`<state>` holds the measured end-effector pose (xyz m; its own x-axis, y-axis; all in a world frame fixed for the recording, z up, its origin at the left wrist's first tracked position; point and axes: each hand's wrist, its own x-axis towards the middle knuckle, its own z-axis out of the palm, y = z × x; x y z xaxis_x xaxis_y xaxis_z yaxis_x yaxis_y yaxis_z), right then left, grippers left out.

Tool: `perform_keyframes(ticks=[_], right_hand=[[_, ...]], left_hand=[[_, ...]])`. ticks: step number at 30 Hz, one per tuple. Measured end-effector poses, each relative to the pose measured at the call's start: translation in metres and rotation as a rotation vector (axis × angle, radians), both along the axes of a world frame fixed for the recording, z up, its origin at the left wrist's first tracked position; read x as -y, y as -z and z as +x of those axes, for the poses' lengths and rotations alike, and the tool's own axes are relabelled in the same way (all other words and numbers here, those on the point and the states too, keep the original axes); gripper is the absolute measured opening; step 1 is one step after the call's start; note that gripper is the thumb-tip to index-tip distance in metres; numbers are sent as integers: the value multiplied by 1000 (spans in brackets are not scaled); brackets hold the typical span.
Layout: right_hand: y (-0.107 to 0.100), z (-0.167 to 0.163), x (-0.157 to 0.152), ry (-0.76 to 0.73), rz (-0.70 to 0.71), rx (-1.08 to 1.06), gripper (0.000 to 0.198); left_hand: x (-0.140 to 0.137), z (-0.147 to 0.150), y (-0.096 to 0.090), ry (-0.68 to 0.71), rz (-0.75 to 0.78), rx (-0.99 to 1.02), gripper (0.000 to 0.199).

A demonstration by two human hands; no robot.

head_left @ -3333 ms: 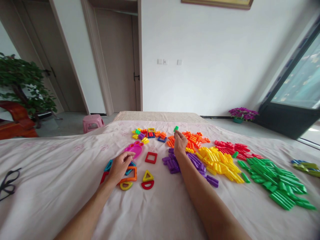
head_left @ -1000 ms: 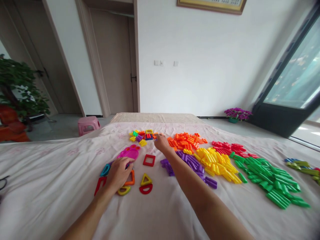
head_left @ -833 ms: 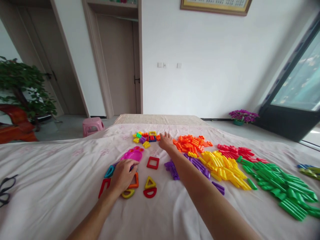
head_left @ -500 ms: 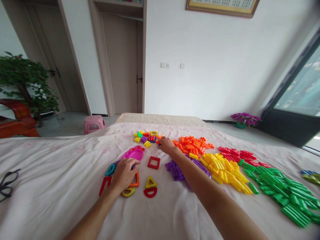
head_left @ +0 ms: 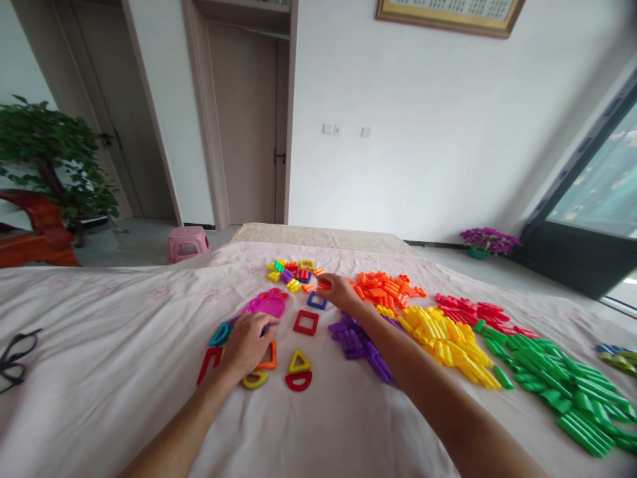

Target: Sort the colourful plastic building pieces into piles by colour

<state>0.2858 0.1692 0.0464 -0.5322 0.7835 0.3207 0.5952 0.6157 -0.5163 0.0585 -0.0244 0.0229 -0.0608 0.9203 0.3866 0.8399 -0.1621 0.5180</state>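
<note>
My right hand (head_left: 339,292) is closed around an orange block (head_left: 324,284), just left of the pile of orange blocks (head_left: 381,289). Below its fingers a blue square frame (head_left: 317,301) lies on the cloth, with a red square frame (head_left: 306,322) nearer me. My left hand (head_left: 250,340) rests with fingers stretched over the near edge of a pink paw-shaped tray (head_left: 267,305). Around it lie a teal frame piece (head_left: 219,334), an orange square frame (head_left: 269,356) and a yellow half-round piece (head_left: 255,380), partly covered. A yellow triangle (head_left: 300,360) touches a red half-round piece (head_left: 298,381).
Beyond the tray sits a mixed cluster of small pieces (head_left: 286,275). Purple blocks (head_left: 361,345), yellow blocks (head_left: 445,335), red blocks (head_left: 472,309) and green blocks (head_left: 562,375) lie in piles rightward. Glasses (head_left: 17,358) lie far left; a pink stool (head_left: 188,243) stands behind.
The blue square frame now lies uncovered above the red square. My right hand has moved slightly right and shows an orange block in its fingers. My left hand has barely moved.
</note>
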Motion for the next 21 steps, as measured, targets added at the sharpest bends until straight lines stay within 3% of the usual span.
perform_keyframes(ticks=[6,9,16,21], right_hand=[[-30,51,-14,382,143,194,44],[-31,60,-15,438,159,215,41],[-13,5,4,236,53,396,37],[-2,-39,8,258,-44,498,37]], left_hand=[[-1,1,-1,-1,-10,34,24],[0,2,-2,0,-11,36,24],[0,1,0,-1,4,-3,24],[-4,-2,4,2,4,-14,23]])
